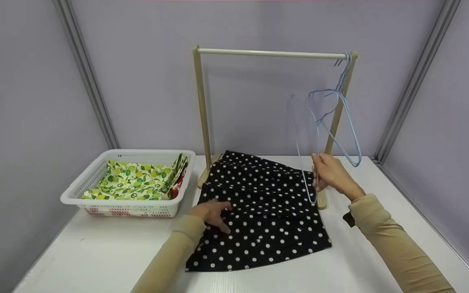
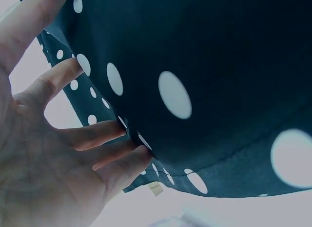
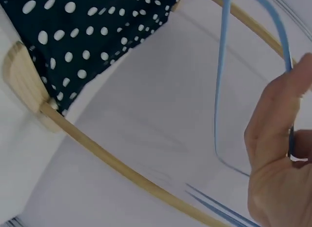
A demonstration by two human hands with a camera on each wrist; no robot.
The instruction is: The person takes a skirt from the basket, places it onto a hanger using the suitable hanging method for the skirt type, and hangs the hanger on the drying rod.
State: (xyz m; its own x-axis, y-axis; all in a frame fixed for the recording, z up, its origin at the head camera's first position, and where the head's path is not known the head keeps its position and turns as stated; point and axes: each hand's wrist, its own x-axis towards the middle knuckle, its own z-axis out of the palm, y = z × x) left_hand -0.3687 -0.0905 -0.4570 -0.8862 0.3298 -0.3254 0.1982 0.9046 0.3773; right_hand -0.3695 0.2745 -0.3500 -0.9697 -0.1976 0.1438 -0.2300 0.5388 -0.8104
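A black skirt-like cloth with white polka dots (image 1: 263, 240) lies spread on the white table, its far part crumpled in folds. My left hand (image 1: 214, 213) rests on its left side with fingers spread; in the left wrist view the fingertips of this hand (image 2: 63, 154) touch the dotted cloth (image 2: 219, 90). My right hand (image 1: 332, 173) grips a light blue wire clothes hanger (image 1: 298, 154) at its lower part, above the cloth's right edge. The right wrist view shows the fingers of the right hand (image 3: 278, 149) curled round the blue wire (image 3: 222, 66).
A wooden clothes rack with a white bar (image 1: 271, 53) stands behind the cloth. More blue hangers (image 1: 354, 130) hang at its right end. At the left sits a white basket (image 1: 71, 197) with folded lemon-print fabric (image 1: 132, 181). Grey walls enclose the table.
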